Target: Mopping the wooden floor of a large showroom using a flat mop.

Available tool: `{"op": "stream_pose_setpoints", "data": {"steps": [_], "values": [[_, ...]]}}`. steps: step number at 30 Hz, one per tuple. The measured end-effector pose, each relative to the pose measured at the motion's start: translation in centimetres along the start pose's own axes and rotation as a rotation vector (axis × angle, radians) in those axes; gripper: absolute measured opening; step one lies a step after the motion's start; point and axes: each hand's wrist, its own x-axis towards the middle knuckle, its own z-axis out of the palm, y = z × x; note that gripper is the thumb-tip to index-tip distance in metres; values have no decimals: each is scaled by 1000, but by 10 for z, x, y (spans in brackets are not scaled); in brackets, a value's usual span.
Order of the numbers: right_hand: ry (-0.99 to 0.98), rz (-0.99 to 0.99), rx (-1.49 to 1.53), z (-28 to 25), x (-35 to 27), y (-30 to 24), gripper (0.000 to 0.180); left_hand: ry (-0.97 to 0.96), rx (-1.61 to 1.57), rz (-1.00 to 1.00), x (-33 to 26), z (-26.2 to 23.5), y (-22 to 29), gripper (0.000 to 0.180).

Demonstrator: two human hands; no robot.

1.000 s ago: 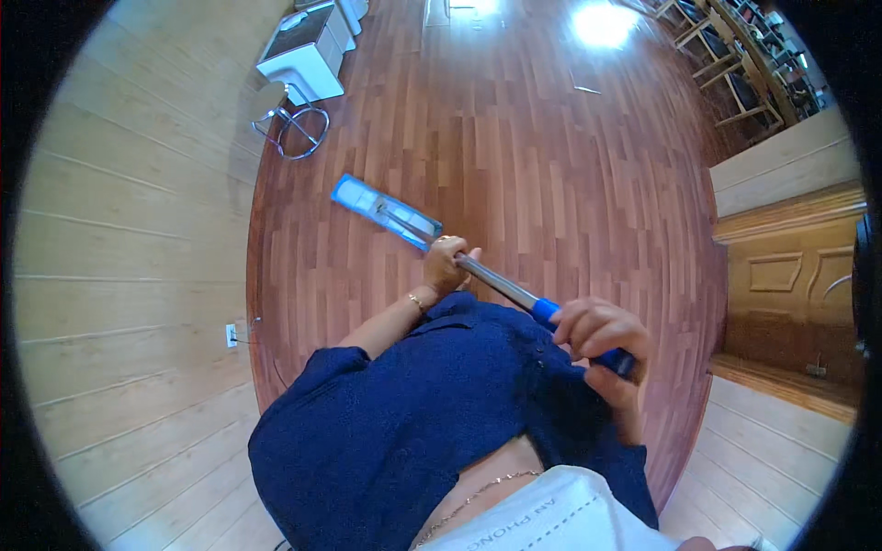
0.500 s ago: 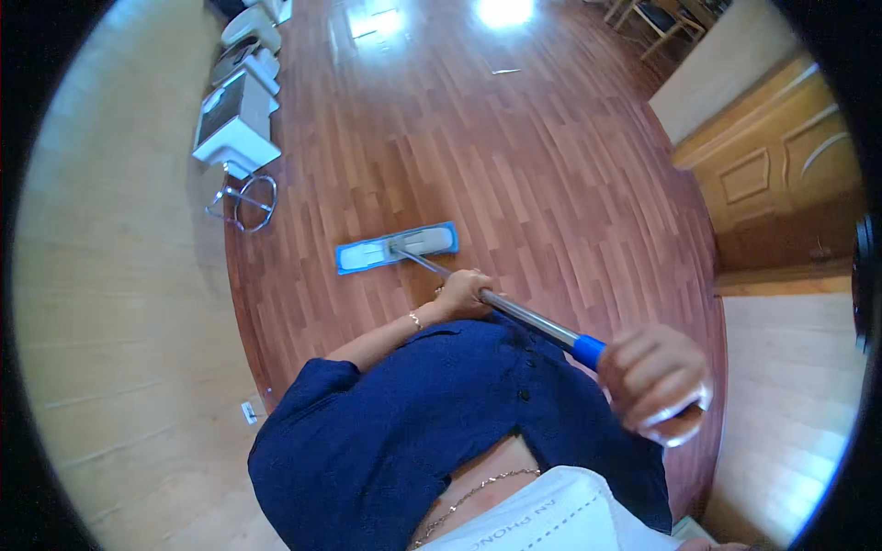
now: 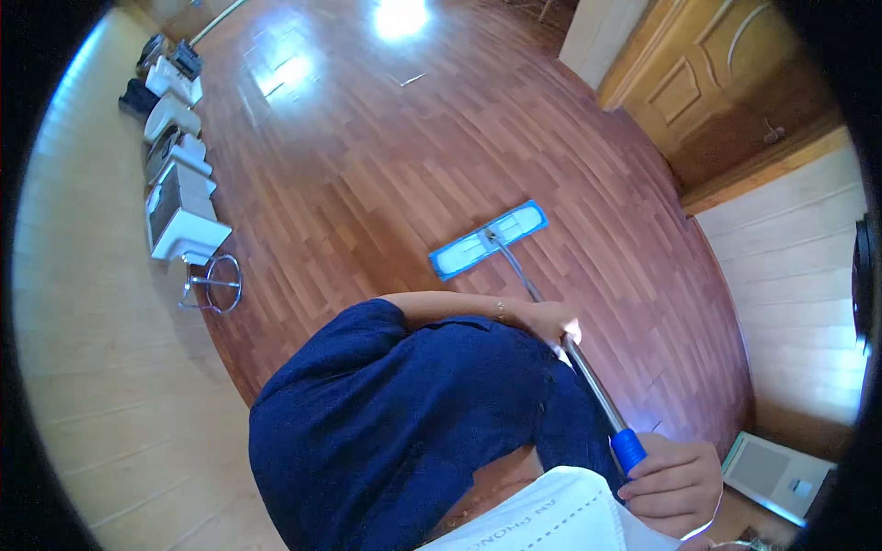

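A flat mop [image 3: 490, 241] with a white plate and blue pad edge lies on the wood floor ahead of me. Its metal pole slants back toward my right side. Partway down that pole, my left hand [image 3: 549, 321] is wrapped round the metal, a bracelet on its wrist. My right hand [image 3: 675, 484] grips the upper end, just behind the blue collar [image 3: 628, 448]; the end of the handle is hidden in the fingers.
Along the left wall stand a chrome ring stand [image 3: 213, 283], a white and grey box-shaped unit [image 3: 191, 216] and several more items. A wooden door [image 3: 707, 92] is at the right. A white panelled box [image 3: 776, 476] sits low at the right wall. A thin strip [image 3: 412, 80] lies on the floor farther off.
The mop head has moved to the right and turned more diagonal. My left arm reaches farther right with the pole, and my right hand is lower. The whole view has turned.
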Motion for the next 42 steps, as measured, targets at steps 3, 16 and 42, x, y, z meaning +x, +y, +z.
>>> {"op": "stream_pose_setpoints", "data": {"steps": [3, 16, 42], "values": [[-26, 205, -230, 0, -16, -40, 27, -104, 77, 114, 32, 12, 4, 35], [568, 291, -402, 72, -82, -22, 18, 108, 283, -8, 46, 15, -35, 15], [474, 486, -183, 148, -3, 234, 19, 1072, 626, -905, -274, -92, -118, 13]]}}
